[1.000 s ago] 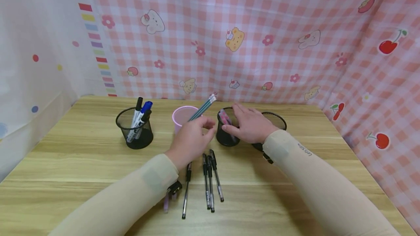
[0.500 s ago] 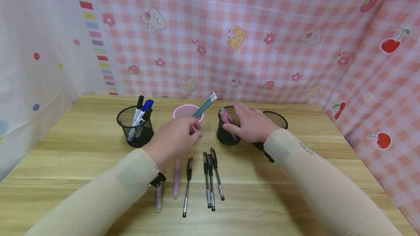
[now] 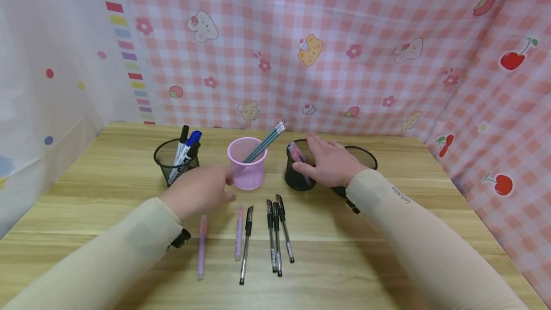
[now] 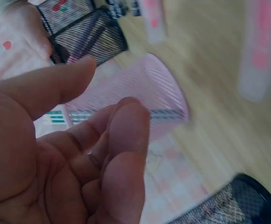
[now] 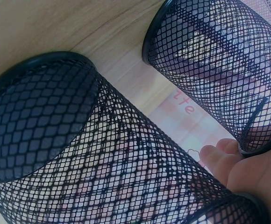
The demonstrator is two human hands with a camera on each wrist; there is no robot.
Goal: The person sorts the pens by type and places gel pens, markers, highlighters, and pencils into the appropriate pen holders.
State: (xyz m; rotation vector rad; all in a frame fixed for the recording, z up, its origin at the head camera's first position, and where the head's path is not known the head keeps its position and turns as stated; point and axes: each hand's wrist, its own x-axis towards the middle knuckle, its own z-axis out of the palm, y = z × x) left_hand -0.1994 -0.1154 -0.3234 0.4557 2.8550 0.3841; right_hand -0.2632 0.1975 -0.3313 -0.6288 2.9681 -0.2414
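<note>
My left hand (image 3: 200,190) hovers in front of the pink mesh pen holder (image 3: 247,176), fingers loosely bent with nothing between them. Teal pencils (image 3: 267,142) lean in that holder. Below the hand, two pink-and-lilac pens (image 3: 201,248) lie on the table, their caps blurred in the left wrist view. My right hand (image 3: 333,162) holds a black mesh pen holder (image 3: 297,178) by its rim, thumb in front and fingers behind. Pink pens (image 3: 296,152) stand inside it. In the right wrist view, fingertips (image 5: 215,158) show beyond its rim.
Several black gel pens (image 3: 275,243) lie on the wooden table (image 3: 366,262). A black mesh holder with markers (image 3: 185,149) stands at the left, partly behind my left hand. Another black mesh holder (image 5: 103,154) is beneath my right wrist. Patterned cloth (image 3: 275,37) hangs behind.
My left hand has moved left and down from the pink holder, uncovering the holder and the pink pens. My right hand stays on the black holder.
</note>
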